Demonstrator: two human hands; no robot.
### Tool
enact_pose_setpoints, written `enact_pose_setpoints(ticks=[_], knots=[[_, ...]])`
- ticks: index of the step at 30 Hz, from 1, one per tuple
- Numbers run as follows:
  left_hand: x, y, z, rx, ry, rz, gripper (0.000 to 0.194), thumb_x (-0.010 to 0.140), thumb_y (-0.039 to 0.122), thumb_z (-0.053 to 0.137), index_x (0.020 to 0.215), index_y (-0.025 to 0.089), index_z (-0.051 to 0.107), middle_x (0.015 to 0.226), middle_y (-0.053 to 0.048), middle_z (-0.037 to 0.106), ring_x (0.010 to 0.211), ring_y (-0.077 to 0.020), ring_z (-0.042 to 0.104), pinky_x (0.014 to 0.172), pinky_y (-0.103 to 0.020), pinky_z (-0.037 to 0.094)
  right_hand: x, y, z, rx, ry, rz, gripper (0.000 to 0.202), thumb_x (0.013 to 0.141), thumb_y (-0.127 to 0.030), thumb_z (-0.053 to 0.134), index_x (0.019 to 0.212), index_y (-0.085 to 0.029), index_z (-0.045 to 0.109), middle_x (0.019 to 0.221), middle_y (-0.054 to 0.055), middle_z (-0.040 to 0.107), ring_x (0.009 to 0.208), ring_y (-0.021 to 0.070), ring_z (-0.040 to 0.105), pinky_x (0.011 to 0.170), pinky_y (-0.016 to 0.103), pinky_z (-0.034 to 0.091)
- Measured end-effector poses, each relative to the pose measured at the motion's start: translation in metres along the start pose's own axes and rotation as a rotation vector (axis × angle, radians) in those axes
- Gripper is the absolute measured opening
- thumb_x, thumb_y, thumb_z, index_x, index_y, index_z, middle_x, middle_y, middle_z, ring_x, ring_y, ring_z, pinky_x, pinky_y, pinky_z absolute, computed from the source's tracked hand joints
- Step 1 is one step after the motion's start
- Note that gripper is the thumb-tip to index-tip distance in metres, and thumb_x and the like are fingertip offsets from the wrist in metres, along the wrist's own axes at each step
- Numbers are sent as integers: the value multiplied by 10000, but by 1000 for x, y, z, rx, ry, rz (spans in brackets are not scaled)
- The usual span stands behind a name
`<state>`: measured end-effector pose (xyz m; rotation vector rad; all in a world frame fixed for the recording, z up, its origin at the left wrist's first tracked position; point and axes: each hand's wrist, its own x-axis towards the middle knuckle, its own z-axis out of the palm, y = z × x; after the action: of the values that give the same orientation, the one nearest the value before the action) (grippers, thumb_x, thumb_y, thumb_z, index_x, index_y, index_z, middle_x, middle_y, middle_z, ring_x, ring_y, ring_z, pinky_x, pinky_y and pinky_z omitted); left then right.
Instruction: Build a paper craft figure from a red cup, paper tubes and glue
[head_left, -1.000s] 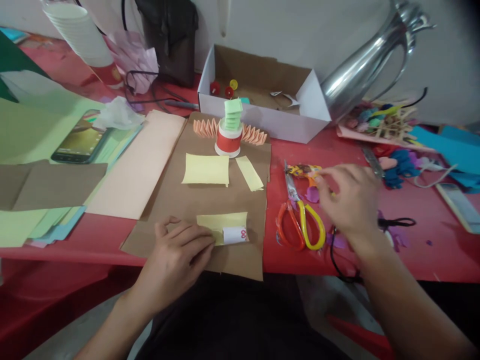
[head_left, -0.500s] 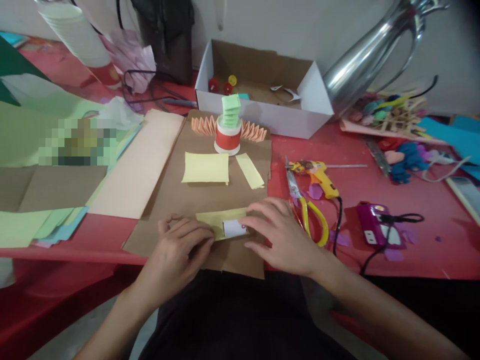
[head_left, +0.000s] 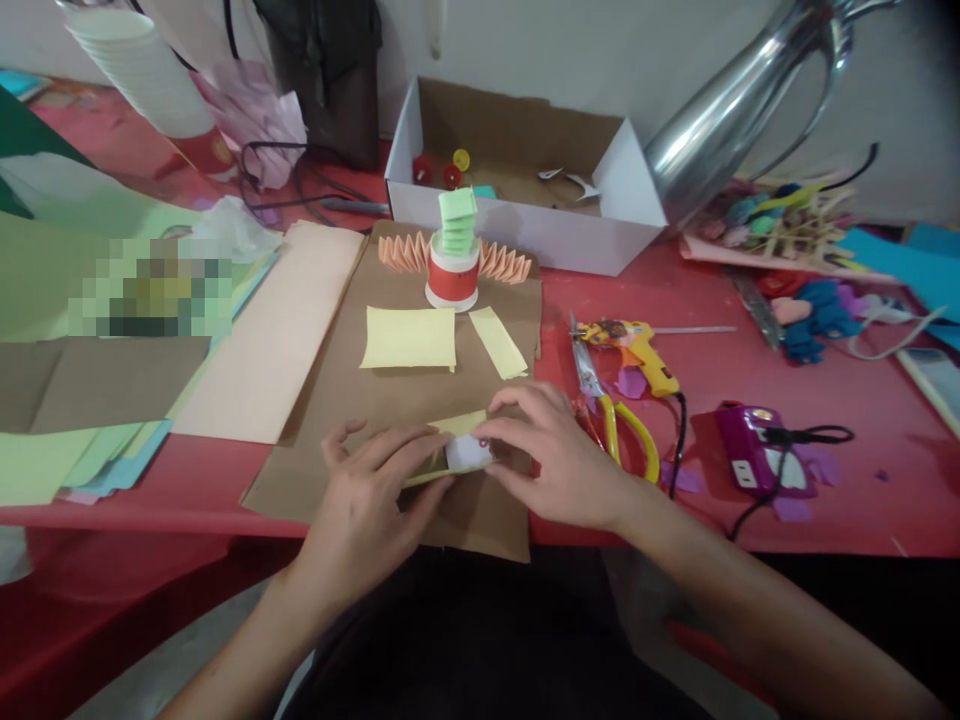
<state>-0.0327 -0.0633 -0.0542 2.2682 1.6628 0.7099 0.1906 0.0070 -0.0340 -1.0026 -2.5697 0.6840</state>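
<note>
Between my hands is a yellow paper strip (head_left: 461, 422) with a small white piece (head_left: 466, 453) lying on it. My left hand (head_left: 371, 495) pinches the strip's left part, its near edge raised by the thumb. My right hand (head_left: 555, 460) has thumb and fingers closed on the white piece's right end. Beyond them, a yellow paper rectangle (head_left: 409, 337) and a narrow yellow strip (head_left: 498, 342) lie on the brown cardboard (head_left: 330, 400). Behind these stands a red-and-white paper cup (head_left: 452, 278) with folded green paper on top and pleated orange paper at both sides.
Right of the cardboard lie yellow-handled scissors (head_left: 609, 430), a yellow glue gun (head_left: 637, 350) and a purple device (head_left: 757, 455) with a cord. A white box (head_left: 525, 225) and metal jug (head_left: 720, 100) stand behind. Coloured paper sheets (head_left: 82, 460) lie left.
My left hand has shifted slightly right and lifted the yellow strip's near edge. My right hand has closed in on the white piece. The view has moved slightly.
</note>
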Motion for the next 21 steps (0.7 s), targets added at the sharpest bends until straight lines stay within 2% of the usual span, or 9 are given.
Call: enact_pose_setpoints(ticks=[8, 12, 18, 21], knots=[[5, 2, -3, -3, 4, -58, 261, 898, 253, 582, 1154, 269, 626, 1248, -80, 640, 1158, -269, 598, 969, -462, 311, 16, 5, -7, 62, -71, 13, 252, 829, -231, 682, 1078, -207, 707, 1189, 113, 513, 1194, 287, 438, 1050, 497, 389], [9, 6, -4, -10, 14, -153, 210, 905, 281, 567, 1097, 276, 652, 1256, -69, 638, 1158, -268, 592, 975, -470, 300, 23, 7, -10, 69, -131, 25, 215, 831, -242, 681, 1039, -201, 719, 1191, 120, 498, 1212, 299, 420, 1059, 508, 375], [14, 9, -5, -54, -29, -248, 148, 914, 309, 533, 995, 288, 656, 1227, -19, 652, 1150, -258, 589, 961, -466, 300, 29, 9, -12, 132, -146, 75, 373, 809, -201, 683, 1166, -191, 577, 1206, 110, 519, 1190, 270, 447, 1049, 454, 395], [18, 9, -6, -69, -89, -296, 153, 923, 325, 495, 973, 266, 627, 1183, -22, 657, 1110, -267, 593, 918, -461, 332, 32, 10, -11, 143, -158, 140, 372, 828, -216, 671, 1177, -188, 545, 1213, 108, 536, 1183, 269, 457, 1040, 451, 400]])
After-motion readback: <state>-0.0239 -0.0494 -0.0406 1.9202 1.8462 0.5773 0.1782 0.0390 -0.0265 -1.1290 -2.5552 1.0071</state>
